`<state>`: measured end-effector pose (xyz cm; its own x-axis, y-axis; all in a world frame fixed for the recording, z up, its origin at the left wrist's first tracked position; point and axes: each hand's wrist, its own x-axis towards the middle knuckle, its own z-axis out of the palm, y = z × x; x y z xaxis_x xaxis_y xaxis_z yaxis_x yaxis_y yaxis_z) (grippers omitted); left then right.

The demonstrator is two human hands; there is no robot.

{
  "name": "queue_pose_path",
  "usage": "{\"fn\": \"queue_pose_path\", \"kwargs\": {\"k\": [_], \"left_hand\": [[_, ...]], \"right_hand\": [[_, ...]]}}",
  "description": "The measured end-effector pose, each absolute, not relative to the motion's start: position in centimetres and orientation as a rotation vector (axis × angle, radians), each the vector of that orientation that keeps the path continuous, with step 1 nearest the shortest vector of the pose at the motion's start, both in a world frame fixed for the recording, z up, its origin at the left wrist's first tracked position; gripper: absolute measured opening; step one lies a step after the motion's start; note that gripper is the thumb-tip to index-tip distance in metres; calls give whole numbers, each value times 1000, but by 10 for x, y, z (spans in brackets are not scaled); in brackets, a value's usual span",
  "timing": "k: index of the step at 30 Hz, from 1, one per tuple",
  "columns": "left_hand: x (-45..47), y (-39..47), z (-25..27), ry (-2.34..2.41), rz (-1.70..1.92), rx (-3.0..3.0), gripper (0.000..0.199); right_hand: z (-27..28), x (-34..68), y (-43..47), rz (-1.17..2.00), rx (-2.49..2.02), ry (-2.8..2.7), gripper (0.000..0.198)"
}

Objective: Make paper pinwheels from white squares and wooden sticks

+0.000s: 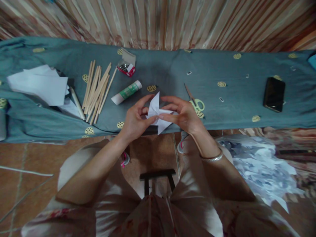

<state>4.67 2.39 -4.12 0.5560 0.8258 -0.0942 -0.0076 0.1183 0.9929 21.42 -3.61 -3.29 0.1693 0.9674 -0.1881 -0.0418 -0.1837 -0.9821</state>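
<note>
We see a shiny black phone [274,94] on a blue-green cloth [209,69] with yellow pineapples [221,84], and a striped tan curtain [158,23] behind.

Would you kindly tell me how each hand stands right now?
Left hand: holding the folded white paper.
Right hand: holding the same paper.

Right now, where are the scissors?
In the head view, the green-handled scissors lie on the blue-green cloth, just right of the right hand, with the black phone farther right.
</note>
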Motion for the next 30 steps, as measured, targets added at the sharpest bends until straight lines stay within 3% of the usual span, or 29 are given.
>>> {"fn": "queue_pose_path", "kwargs": {"k": [12,21,30], "left_hand": [[47,23,-47,793,690,1338,70],[46,25,-45,816,654,1413,21],[44,25,-46,870,605,1511,20]], "right_hand": [[-36,214,-36,1198,-1420,-999,43],[-39,212,-36,1129,-1471,-1044,38],[-40,214,-36,1090,-1478,-1103,36]]}}
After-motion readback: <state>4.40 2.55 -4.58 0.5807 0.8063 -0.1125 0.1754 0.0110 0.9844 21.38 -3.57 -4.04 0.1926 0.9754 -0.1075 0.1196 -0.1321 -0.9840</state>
